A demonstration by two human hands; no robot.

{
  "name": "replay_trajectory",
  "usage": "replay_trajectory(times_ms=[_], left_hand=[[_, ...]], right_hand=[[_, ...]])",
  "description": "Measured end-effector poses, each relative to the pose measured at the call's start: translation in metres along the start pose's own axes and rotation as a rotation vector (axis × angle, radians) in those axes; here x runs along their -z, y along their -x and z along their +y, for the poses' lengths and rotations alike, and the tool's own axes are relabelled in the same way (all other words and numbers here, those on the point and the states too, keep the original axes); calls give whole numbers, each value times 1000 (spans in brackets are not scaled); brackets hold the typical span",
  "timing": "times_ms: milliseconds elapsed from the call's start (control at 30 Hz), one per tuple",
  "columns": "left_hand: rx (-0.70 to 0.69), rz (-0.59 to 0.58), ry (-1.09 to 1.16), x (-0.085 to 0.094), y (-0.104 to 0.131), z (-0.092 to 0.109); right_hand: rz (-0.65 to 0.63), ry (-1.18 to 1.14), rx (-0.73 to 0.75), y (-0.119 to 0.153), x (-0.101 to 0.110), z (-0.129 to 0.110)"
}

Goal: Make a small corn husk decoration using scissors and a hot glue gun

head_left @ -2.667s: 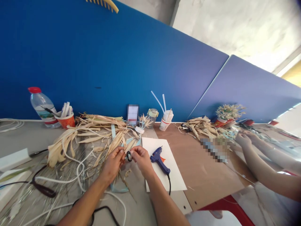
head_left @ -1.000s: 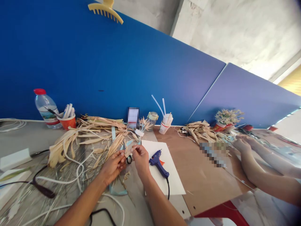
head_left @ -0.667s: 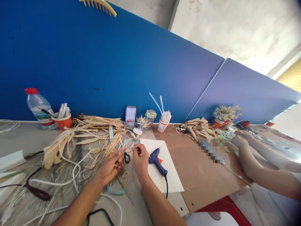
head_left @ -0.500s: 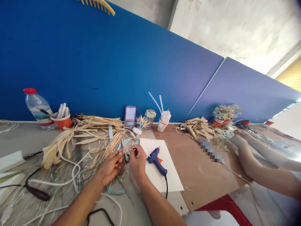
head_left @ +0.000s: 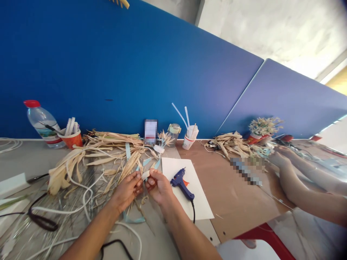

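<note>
Between my two hands, a small pale piece [head_left: 145, 175], perhaps husk, is pinched at both ends. My left hand [head_left: 129, 188] has its thumb and fingers closed on the left end. The right end sits between the thumb and curled fingers of my right hand [head_left: 159, 183]. Dried corn husks [head_left: 128, 167] lie just behind my left hand. To the right of my right hand, a blue glue gun [head_left: 183, 185] rests on a white sheet [head_left: 199, 206].
A bottle [head_left: 45, 124], an orange cup [head_left: 72, 139], a phone [head_left: 151, 131], a jar [head_left: 174, 134] and a white cup [head_left: 189, 141] line the blue partition. White cables [head_left: 87, 196] and glasses [head_left: 43, 220] lie at left. Another person's arms [head_left: 295, 184] reach in from the right.
My right hand has turned and closed with my left hand around the pale piece, which now shows between them. The view has shifted slightly.
</note>
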State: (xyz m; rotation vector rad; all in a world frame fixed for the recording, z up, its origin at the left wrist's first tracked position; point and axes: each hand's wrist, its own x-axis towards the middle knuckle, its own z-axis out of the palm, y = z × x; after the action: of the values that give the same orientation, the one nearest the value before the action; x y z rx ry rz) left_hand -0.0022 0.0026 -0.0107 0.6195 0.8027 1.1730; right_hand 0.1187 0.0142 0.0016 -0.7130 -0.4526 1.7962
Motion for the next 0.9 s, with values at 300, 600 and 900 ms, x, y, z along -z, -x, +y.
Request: replay_trajectory(times_ms=[300, 600, 900], left_hand=[[27, -25, -9, -8, 6, 3], [-100, 69, -121, 2, 0, 5], [-131, 95, -204, -7, 4, 1]], right_hand=[[-11, -131, 33, -4, 3, -13], [23, 35, 134, 5, 3, -19], [103, 530, 377, 1, 1, -1]])
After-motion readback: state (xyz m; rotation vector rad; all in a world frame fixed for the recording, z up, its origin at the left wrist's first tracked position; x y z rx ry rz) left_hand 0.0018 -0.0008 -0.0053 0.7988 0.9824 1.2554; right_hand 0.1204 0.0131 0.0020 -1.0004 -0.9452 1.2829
